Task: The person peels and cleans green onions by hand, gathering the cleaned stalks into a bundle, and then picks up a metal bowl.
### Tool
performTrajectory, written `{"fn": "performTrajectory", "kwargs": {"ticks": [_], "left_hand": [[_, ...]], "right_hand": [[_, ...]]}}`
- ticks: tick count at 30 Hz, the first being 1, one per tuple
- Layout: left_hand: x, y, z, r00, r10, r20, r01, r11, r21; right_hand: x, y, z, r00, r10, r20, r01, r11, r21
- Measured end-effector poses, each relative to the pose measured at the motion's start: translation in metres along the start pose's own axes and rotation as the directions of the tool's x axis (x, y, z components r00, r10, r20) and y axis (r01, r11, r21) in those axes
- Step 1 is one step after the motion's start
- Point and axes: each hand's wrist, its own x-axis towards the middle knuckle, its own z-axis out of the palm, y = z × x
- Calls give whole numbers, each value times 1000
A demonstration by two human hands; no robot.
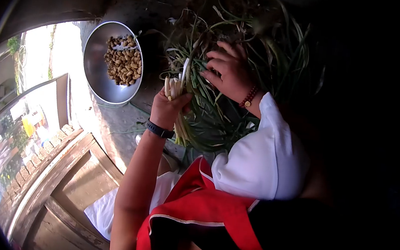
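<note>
My left hand (pixel 170 108), with a dark watch band on its wrist, is closed around a bunch of green onions (pixel 174 87). Their white stem ends stick up above the fist and pale green stalks hang below it. My right hand (pixel 228 72), wearing a beaded bracelet, reaches over a large heap of green onions (pixel 215 119). Its fingers are apart and slightly bent, with nothing visible in them. Long leaves and dry, tangled roots spread around and behind this hand.
A metal bowl (pixel 98 75) left of the heap holds tan, lumpy pieces resembling unshelled peanuts (pixel 124 66). At the lower left stands a worn wooden door or panel (pixel 71 174). Bright daylight falls on the concrete floor (pixel 120 119); the right side is very dark.
</note>
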Motion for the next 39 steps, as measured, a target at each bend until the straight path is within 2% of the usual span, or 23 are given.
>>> {"fn": "performTrajectory", "kwargs": {"ticks": [1, 2, 3, 4, 7, 10, 13, 14, 15, 16, 17, 19, 22, 24, 25, 26, 28, 31, 34, 37, 39], "left_hand": [[0, -1, 2, 1000, -4, -6, 3, 1000, -7], [0, -1, 2, 1000, -5, -12, 4, 1000, -13], [0, -2, 2, 999, -13, -34, 13, 1000, -14], [1, -3, 2, 998, -19, -55, 18, 1000, -16], [7, -7, 1, 997, -26, -76, 24, 999, -28], [5, -10, -3, 996, -32, -81, 33, 999, 8], [-4, -8, -4, 998, -56, -38, 57, 998, 28], [-10, -6, -6, 997, -68, -21, 69, 997, 29], [-17, -4, -7, 997, -80, -21, 81, 996, 49], [-23, 0, -8, 996, -90, -21, 92, 993, 68], [-26, 1, -10, 995, -98, -20, 99, 991, 87], [-32, -2, -16, 997, -80, 5, 79, 996, 30], [-33, 0, -14, 999, -36, -7, 36, 999, -38], [-35, 0, -13, 1000, -26, -14, 26, 998, -49], [-33, 0, -14, 1000, -21, -9, 21, 999, -47], [-32, 0, -14, 1000, -15, -4, 15, 999, -46], [-30, 0, -13, 1000, -29, 10, 29, 998, -60], [-29, -8, -14, 999, -45, 15, 45, 999, 12], [-28, -9, -13, 999, -36, 20, 34, 996, 78], [-29, -9, -7, 999, -49, -17, 51, 996, 75], [-26, -10, -6, 997, -59, -56, 63, 995, 79]], "right_hand": [[1, -13, -2, 995, -78, 58, 80, 997, -17], [0, -20, 2, 970, 31, 243, -91, 966, 241], [-1, -25, 5, 895, 81, 438, -293, 848, 442], [0, -26, 7, 783, 67, 619, -500, 660, 561], [-15, -11, 29, 770, 44, 637, -581, 463, 670], [-11, 13, 46, 880, 103, 463, -367, 765, 529], [10, 55, 40, 943, 281, 176, -328, 868, 374], [14, 90, 48, 948, 315, 48, -318, 931, 176], [23, 107, 32, 939, 343, 3, -342, 934, 100], [32, 122, 17, 946, 319, -49, -323, 941, -101], [35, 141, 13, 955, 224, -196, -255, 956, -147], [51, 124, -20, 946, 177, -271, -264, 907, -327], [65, 94, -38, 925, -87, -369, -135, 834, -535], [55, 66, -17, 943, -124, -308, 49, 969, -242], [46, 44, -9, 994, -16, -111, 20, 999, 33], [37, 21, -3, 993, 36, 113, -68, 954, 291], [27, -6, 10, 875, -104, 473, -242, 751, 614], [19, 1, 47, 809, -279, 517, -271, 604, 750], [19, 13, 56, 784, -309, 538, -283, 593, 754], [20, 14, 49, 747, -231, 623, -366, 639, 676], [16, 10, 47, 775, -173, 608, -342, 694, 633]]}}
